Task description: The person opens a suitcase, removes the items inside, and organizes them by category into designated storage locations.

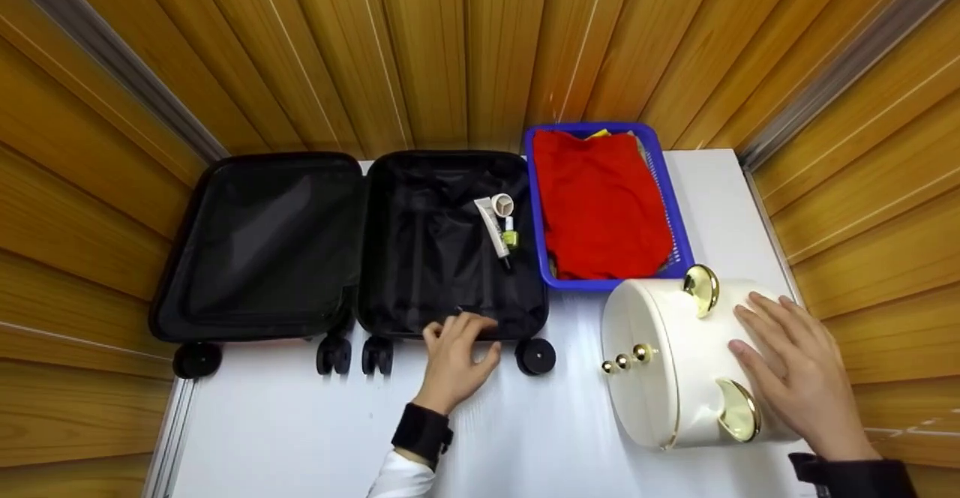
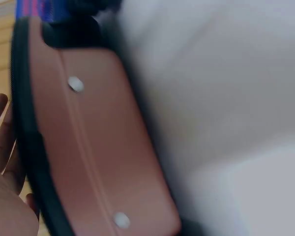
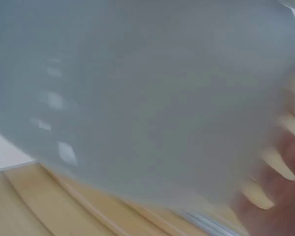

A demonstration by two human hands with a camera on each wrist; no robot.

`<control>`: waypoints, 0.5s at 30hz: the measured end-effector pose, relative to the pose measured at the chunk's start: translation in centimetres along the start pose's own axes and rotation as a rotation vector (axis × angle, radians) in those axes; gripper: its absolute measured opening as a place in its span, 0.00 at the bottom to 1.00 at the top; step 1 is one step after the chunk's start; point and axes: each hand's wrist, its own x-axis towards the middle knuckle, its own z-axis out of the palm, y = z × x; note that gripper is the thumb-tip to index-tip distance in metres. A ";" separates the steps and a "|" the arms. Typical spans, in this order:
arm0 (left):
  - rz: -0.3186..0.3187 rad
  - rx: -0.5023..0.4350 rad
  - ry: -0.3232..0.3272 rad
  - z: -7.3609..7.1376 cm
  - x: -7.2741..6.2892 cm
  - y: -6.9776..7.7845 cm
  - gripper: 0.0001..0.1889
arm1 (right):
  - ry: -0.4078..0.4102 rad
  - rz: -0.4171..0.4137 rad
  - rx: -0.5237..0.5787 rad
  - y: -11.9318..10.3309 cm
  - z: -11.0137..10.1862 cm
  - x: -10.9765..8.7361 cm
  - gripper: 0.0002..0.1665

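Note:
An open suitcase [image 1: 420, 288] lies flat, its black-lined halves spread side by side. In its right half rest a white tube with a black cap [image 1: 491, 226], a small round white container [image 1: 502, 204] and a little green bottle with a white cap [image 1: 511, 237]. My left hand [image 1: 457, 359] hovers at the near edge of that half, fingers loosely bent, holding nothing. On the right, a white cylindrical box [image 1: 705, 363] with gold-trimmed feet and gold ball knobs lies on its side. My right hand [image 1: 802, 367] rests on it with extended fingers.
Behind the white box stands a blue basket [image 1: 587, 285] with folded red cloth [image 1: 604, 205], right beside the suitcase. Black wheels [image 1: 535, 356] stick out along the suitcase's near side. Wood-panelled walls [image 1: 465, 55] enclose the white table [image 1: 300, 430] at the back and sides.

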 end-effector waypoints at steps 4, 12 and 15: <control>0.025 -0.085 0.005 1.0 0.1 1.9 0.14 | 0.052 0.042 0.005 0.6 1.3 -0.5 0.27; 0.085 -0.193 -0.044 2.9 0.9 5.6 0.13 | 0.139 0.099 -0.045 0.3 2.6 -0.5 0.26; 0.153 -0.188 -0.059 3.6 1.8 7.3 0.13 | 0.140 0.133 -0.072 0.1 2.7 -0.5 0.25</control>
